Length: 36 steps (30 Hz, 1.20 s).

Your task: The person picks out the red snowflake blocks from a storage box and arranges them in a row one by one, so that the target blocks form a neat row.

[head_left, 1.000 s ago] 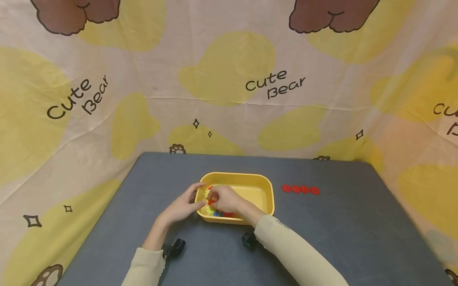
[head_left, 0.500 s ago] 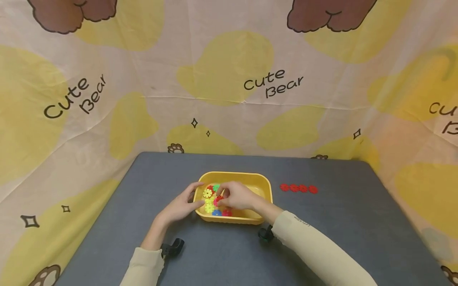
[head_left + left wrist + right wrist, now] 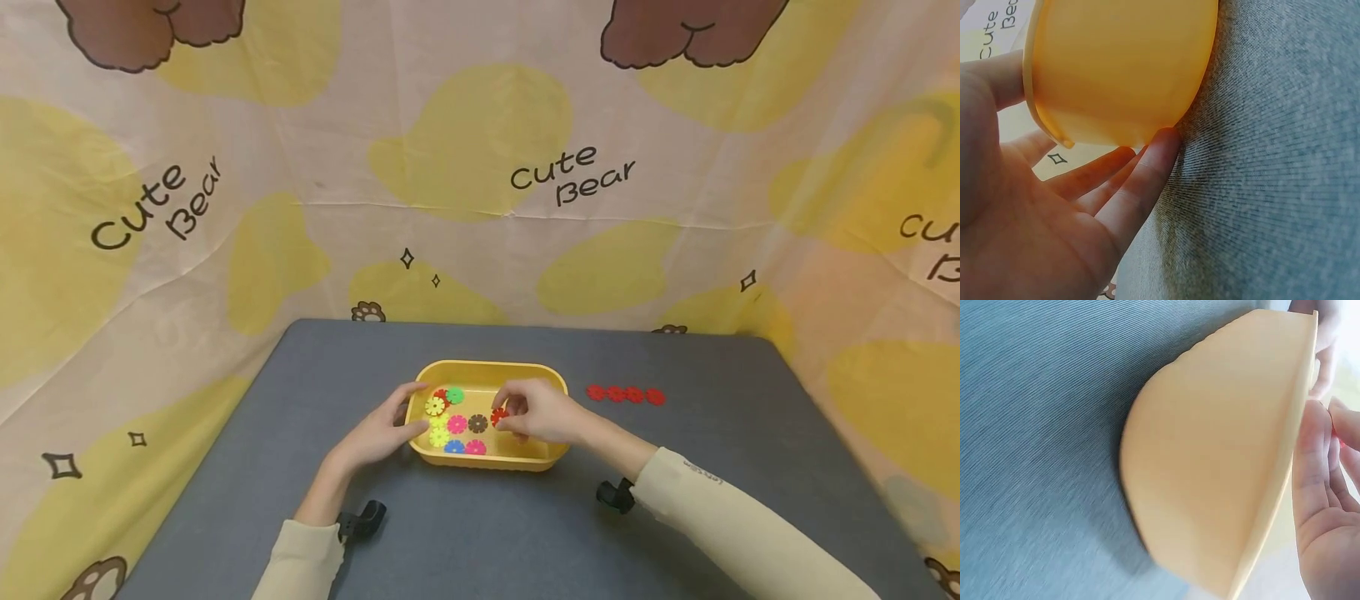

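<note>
A yellow plastic tub [image 3: 525,460] sits on the table, with several notched plastic discs in its left half. They include a green disc [image 3: 454,396], a pink disc [image 3: 457,424], a brown disc [image 3: 477,424] and a blue disc [image 3: 453,447]. My left hand [image 3: 382,425] holds the tub's left end, thumb and forefinger over the rim; in the left wrist view, other fingertips [image 3: 1163,147] support the outer wall. Inside the tub's right half, my right hand [image 3: 543,411] pinches a red notched disc [image 3: 498,417] between thumb and fingers. Just a sliver of red shows in the right wrist view.
To the right of the tub, several red discs [image 3: 626,394] lie in a row on the grey-blue table [image 3: 720,467]. A patterned cloth [image 3: 465,183] hangs behind the table and along its sides.
My right hand has moved right across the tub, now pinching a red disc. The discs it covered, the brown one among them, have come into view. My left hand stays at the tub's end.
</note>
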{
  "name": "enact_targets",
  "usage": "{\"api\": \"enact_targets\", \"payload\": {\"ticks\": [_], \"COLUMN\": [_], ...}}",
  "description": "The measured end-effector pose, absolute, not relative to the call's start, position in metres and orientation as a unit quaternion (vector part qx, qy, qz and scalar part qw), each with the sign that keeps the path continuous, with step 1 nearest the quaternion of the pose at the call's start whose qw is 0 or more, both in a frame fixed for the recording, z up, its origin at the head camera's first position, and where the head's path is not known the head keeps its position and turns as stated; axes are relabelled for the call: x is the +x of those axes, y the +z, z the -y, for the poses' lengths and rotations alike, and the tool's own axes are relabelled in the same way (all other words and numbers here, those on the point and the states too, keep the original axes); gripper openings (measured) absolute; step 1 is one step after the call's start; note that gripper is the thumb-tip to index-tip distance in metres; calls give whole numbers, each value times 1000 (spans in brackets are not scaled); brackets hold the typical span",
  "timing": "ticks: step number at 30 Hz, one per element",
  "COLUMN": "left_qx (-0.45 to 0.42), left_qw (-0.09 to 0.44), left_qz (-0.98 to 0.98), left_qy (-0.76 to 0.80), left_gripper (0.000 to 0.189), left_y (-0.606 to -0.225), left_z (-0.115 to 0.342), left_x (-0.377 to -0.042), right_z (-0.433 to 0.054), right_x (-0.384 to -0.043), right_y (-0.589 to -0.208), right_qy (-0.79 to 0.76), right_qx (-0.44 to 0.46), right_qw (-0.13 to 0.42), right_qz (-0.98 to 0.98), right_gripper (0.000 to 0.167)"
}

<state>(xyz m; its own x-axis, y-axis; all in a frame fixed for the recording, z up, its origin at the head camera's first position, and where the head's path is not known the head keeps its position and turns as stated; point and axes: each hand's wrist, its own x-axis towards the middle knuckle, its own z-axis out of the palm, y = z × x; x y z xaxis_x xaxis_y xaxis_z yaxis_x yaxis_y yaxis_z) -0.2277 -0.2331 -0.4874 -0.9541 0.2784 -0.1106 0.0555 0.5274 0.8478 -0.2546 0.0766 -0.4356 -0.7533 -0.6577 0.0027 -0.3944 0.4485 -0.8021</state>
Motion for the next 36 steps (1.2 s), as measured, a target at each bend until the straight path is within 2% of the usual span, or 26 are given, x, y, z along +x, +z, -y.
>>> {"api": "enact_targets", "payload": {"ticks": [23, 36], "left_qx": [100, 93], "left_qw": [117, 119], "left_qz": [-862, -862], "left_qy": [484, 484], "left_gripper": [65, 65], "left_y": [-487, -487], "left_z": [233, 232], "left_x": [-228, -229], "right_z": [-200, -263], "right_x": [-255, -269], "right_y": [-440, -458], "right_qy": [-481, -472], "right_qx": [-190, -104], "right_qw": [79, 33], "right_qz": [-853, -875], "right_gripper": [32, 36]}}
